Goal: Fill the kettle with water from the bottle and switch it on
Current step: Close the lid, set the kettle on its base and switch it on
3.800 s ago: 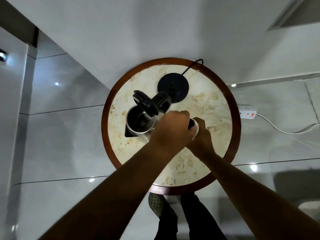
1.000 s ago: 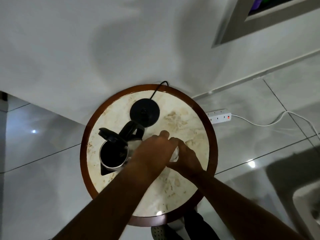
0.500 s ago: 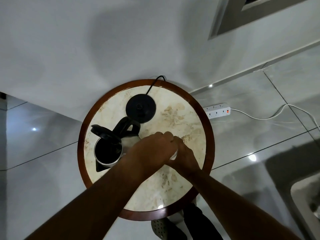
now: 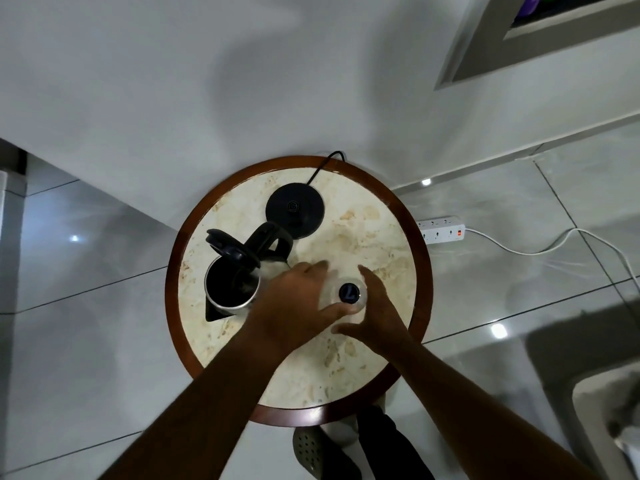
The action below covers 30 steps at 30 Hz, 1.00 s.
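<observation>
One round worktop [image 4: 381, 216] carries everything. The kettle [image 4: 230, 289] stands at its left, lid raised, mouth open, off the black base [image 4: 295, 210] at the far side. The bottle [image 4: 348, 296] stands upright right of the kettle, long axis vertical, dark cap on. The left hand [image 4: 298, 303] and right hand [image 4: 377, 313] flank the bottle, fingers spread, touching its sides. The left hand lies between bottle and kettle; uncapping likely comes next.

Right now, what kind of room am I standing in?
Probably a room in a home or hotel: glossy floor tiles, a small round marble-topped table with a kettle and its base, and a power strip by the wall.
</observation>
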{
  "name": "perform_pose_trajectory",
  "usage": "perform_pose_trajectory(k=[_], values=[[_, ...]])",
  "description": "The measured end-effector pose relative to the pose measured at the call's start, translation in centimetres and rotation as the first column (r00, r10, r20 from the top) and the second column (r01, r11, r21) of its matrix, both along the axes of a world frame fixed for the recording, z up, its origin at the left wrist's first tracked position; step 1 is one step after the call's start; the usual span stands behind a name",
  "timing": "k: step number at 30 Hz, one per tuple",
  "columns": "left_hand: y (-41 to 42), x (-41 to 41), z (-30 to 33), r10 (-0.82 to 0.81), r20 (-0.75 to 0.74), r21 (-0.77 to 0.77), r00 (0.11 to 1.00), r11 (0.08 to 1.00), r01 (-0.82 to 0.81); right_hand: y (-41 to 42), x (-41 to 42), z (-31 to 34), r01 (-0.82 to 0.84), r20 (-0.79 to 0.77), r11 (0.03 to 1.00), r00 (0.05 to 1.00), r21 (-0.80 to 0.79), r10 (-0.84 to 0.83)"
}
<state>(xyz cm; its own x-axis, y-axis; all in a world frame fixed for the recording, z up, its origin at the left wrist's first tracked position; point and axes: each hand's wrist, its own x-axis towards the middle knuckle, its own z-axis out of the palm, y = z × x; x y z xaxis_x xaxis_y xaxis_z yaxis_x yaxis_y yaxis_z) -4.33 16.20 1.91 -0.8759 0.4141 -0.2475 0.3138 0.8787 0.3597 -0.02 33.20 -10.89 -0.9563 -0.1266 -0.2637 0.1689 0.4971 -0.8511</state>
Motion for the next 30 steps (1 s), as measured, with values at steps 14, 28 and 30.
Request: perform_pose_trajectory(k=[14, 28, 30], values=[[-13.5, 6.7, -6.2, 0.790, 0.429, 0.073, 0.439, 0.454, -0.888, -1.7, -12.5, 10.0, -0.076, 0.013, 0.966, 0.997, 0.245, 0.076], [-12.9, 4.0, -7.0, 0.714, 0.392, 0.367, 0.580, 0.457, -0.810, -15.8, -14.1, 9.8, -0.523, 0.157, 0.635, 0.826, 0.568, 0.541], [-12.7, 4.1, -7.1, 0.713, 0.394, 0.384, 0.580, 0.445, -0.809, -16.1, -14.2, 9.9, -0.536, 0.157, 0.596, 0.807, 0.598, 0.569]])
